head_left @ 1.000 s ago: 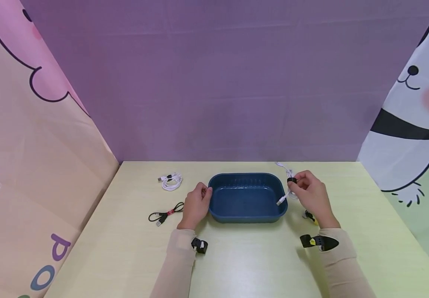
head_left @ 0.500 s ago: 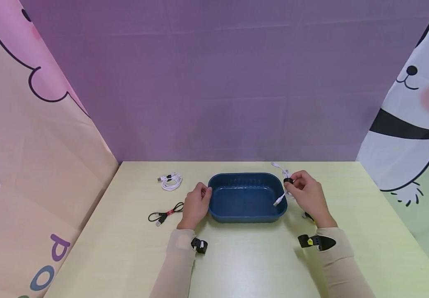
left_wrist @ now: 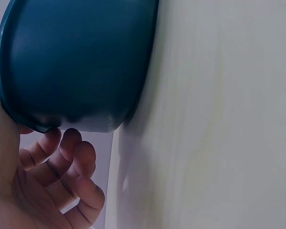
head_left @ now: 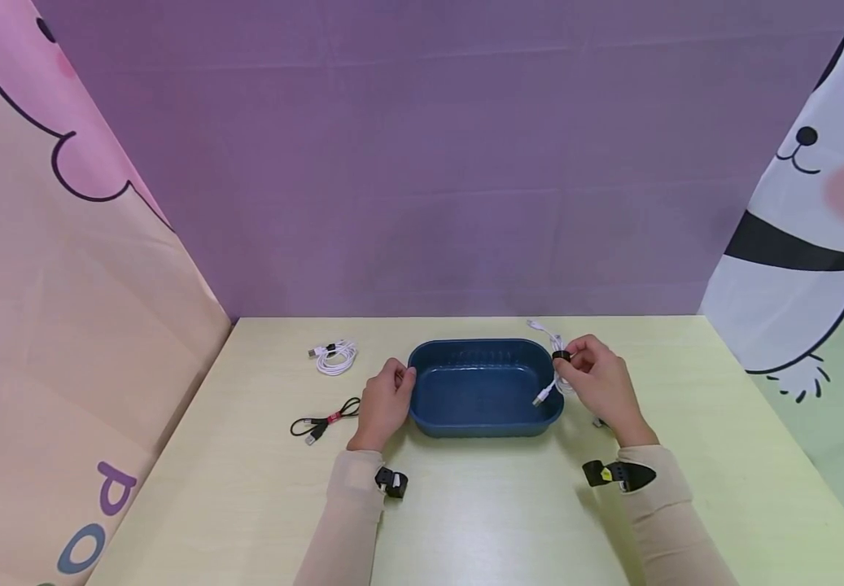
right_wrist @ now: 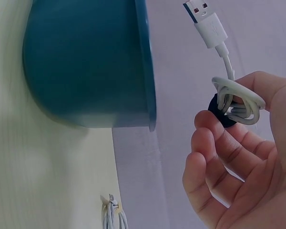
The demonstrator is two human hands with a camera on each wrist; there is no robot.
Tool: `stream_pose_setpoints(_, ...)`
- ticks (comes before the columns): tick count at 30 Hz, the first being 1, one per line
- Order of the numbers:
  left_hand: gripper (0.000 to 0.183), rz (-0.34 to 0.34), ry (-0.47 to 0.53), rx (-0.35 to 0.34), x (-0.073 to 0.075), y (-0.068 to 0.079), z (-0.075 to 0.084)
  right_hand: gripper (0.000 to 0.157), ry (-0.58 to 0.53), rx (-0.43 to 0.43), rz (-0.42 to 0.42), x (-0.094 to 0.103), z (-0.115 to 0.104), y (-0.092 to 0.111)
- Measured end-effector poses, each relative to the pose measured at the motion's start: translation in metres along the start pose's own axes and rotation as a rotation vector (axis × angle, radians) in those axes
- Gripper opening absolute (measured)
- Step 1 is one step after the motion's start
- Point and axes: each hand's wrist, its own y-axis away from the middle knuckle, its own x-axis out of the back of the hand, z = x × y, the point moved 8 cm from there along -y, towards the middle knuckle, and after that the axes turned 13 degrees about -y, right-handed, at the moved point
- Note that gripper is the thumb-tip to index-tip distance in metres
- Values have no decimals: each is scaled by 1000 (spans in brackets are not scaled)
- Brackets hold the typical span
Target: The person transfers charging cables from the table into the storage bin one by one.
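A white USB cable (head_left: 562, 382), coiled and bound with a black tie, hangs at the right rim of a deep-blue plastic basin (head_left: 486, 430). My right hand (head_left: 603, 389) pinches it at the tie between thumb and fingertips. In the right wrist view the cable's USB plug (right_wrist: 211, 28) points up past the coil; in the head view it overlaps the basin's inside. My left hand (head_left: 383, 403) holds the basin's left rim. The left wrist view shows a fingertip against the rim, with the other fingers (left_wrist: 86, 157) curled loosely below it.
Left of the basin lie a white coiled cable (head_left: 337, 357) and a black cable with a red tie (head_left: 326, 419). Another bundled cable (right_wrist: 113, 214) lies to the right, mostly hidden behind my right wrist in the head view. A purple cloth (head_left: 436, 163) rises behind the table.
My right hand has moved slightly left with the white USB cable, bringing its plug further over the basin. The left hand has stayed at the rim.
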Motion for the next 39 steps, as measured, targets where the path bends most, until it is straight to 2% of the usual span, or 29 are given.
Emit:
stream_pose_setpoints(33,25,-10,3,14,-1,1,-1,17,13,89,-24,-15,-8,-1)
stream_pose_setpoints(39,25,-6,9,10,-1,0,-1,17,21,68,-30,-17,-6,-1)
